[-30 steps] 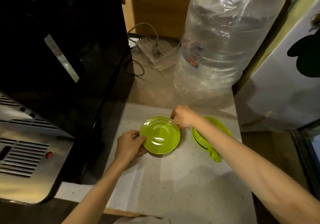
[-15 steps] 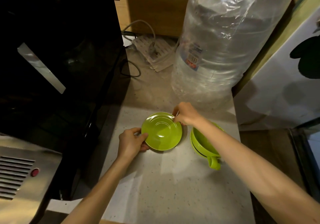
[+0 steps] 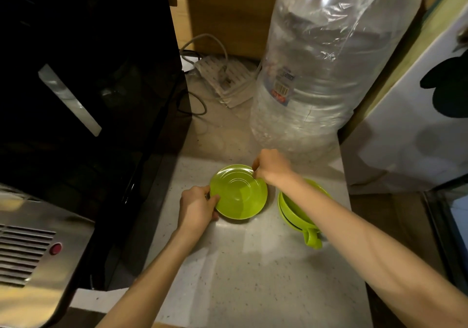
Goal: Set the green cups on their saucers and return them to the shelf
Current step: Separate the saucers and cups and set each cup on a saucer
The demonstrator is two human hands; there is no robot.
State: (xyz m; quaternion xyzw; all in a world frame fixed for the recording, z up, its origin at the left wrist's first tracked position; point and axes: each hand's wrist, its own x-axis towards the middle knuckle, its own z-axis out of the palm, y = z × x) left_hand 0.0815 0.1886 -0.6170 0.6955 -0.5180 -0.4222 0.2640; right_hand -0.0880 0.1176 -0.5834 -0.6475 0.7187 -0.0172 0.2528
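Water bottle point(image 3: 316, 69): large clear plastic bottle under a loose plastic bag, standing at the back of the countertop. Not part of the task; it stands close behind the working area.

Black appliance point(image 3: 83, 74): dark glossy cabinet along the left edge of the counter. It limits room on that side.

Countertop point(image 3: 243, 272): pale speckled surface, flat and bare in the foreground. It appears smooth, so glazed ware is likely to slide on it.

Green cups point(image 3: 296, 211): nested together just right of the saucer, handle point(image 3: 312, 239) pointing toward the person, partly hidden by the right forearm. Whether a saucer lies beneath them cannot be told. Judged stiff, glossy and breakable; take one by the handle or across the rim, and part the nested pair slowly.

Green saucer point(image 3: 239, 192): lies left of the cups, at or just above the counter; which cannot be told. Shallow, glazed and probably light, slippery and liable to chip. Best held at opposite points of the rim, as here.

Left hand point(image 3: 198, 208): fingers curled closed on the near-left rim of the saucer.

Right hand point(image 3: 272, 165): fingertips pinched on the far-right rim of the same saucer.
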